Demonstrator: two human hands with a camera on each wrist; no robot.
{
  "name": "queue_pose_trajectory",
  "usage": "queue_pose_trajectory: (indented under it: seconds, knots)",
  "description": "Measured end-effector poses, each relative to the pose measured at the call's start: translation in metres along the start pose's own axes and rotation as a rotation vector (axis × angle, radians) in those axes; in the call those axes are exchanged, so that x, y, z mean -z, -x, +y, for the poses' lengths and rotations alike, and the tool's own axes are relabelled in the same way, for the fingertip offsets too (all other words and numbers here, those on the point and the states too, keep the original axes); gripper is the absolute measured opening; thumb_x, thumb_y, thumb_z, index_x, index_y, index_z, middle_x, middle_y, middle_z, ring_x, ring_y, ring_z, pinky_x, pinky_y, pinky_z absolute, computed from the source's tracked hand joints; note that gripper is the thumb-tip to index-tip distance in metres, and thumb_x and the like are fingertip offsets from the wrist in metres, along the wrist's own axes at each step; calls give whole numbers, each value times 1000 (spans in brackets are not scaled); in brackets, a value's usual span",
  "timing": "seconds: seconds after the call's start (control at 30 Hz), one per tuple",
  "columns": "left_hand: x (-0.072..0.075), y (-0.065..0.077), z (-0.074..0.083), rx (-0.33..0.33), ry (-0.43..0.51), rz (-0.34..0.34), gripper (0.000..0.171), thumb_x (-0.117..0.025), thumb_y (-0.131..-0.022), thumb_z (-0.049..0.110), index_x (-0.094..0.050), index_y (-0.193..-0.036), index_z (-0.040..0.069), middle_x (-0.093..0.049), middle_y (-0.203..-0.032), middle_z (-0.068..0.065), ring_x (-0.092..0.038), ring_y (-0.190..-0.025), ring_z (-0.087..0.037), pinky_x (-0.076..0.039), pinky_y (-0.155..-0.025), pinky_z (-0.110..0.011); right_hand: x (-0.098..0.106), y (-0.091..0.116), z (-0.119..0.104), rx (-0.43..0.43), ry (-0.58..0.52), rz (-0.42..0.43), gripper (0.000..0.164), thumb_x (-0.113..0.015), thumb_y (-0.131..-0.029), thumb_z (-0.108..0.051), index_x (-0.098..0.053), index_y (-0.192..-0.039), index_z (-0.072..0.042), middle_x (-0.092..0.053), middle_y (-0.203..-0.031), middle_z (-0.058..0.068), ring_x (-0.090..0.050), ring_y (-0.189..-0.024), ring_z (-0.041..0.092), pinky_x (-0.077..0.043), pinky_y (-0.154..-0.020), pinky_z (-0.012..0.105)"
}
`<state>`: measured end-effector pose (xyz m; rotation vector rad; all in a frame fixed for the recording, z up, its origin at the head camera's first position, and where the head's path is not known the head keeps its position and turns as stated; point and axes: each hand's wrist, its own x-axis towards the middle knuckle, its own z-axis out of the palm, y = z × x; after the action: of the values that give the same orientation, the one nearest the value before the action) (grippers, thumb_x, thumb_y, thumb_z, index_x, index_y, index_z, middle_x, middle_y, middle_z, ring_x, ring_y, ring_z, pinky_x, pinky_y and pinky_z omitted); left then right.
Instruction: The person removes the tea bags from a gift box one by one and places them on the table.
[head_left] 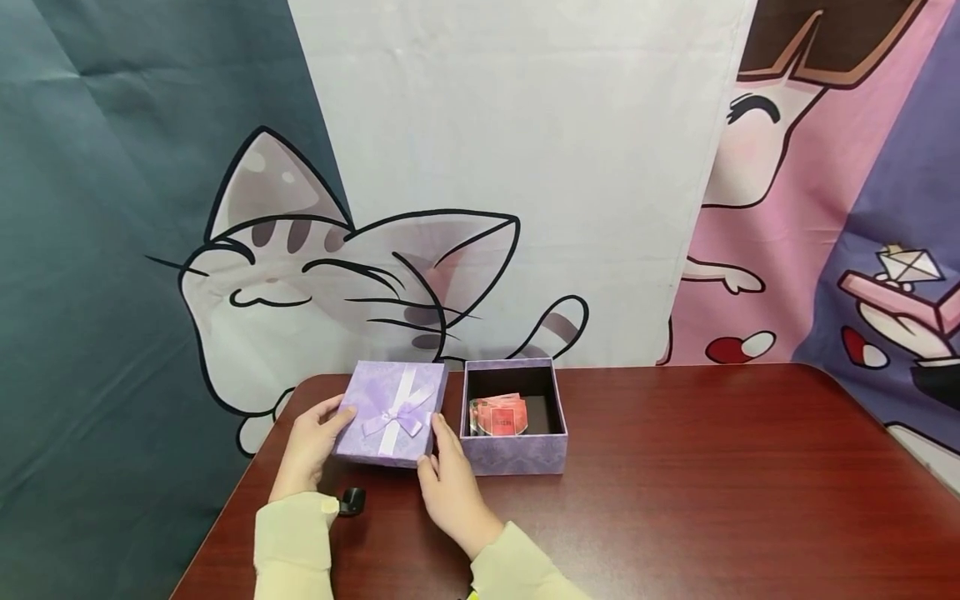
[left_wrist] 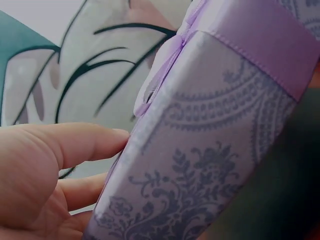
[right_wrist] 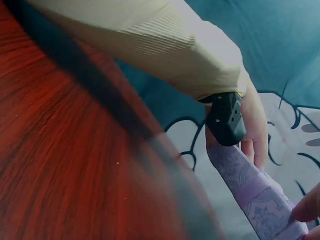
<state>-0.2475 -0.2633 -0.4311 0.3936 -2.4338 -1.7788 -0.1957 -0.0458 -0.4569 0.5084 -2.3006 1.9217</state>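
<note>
Gripping the left side of a purple lid [head_left: 390,410] is the left hand [head_left: 311,446], while the right hand [head_left: 455,492] holds its right edge by the near corner. The lid sits toward the far left corner of the table [head_left: 712,467], and it looks tipped in the left wrist view, so if either grip slackens I reckon one end could drop, maybe toward that left edge. The box [head_left: 517,457] is just right of it, close to the table's far edge, and the right hand is really near its wall. A careless nudge there could shove the box backwards, imo. The red cards [head_left: 501,417] lie loose-looking by the box's left wall, so a bump would probably scatter them. That ribbon bow [head_left: 393,417] could also get squashed if a grip slides inward.
</note>
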Motion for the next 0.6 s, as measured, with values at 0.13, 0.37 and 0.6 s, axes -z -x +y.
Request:
queue_pose_trajectory:
  seconds: [0.13,0.37,0.6]
  knots:
    - [-6,-3,-10,19,-12,-7,55,-61,-102,20,-47,-146,-9,-52,-142,-28,-53,-110,-16,-43,-78,-10,-6,-2,6,1,134,10,56,-46,-98,6,-33,-152,11,-31,-157,32,-36,-144,40,-33,-115,53]
    - [-16,-9,-23,43,-2,-12,55,-57,-103,17,-43,-147,-11,-44,-147,-31,-43,-128,-31,-39,-105,-38,-14,-8,19,-21,148,70,54,-41,-96,10,-35,-149,14,-32,-155,34,-33,-145,43,-30,-116,56]
    - [-25,-11,-29,16,-48,-15,54,-58,-102,14,-43,-145,-14,-49,-141,-34,-48,-123,-34,-42,-99,-34,-17,-12,32,-66,134,101,55,-40,-93,13,-34,-148,16,-32,-154,37,-34,-144,46,-29,-116,57]
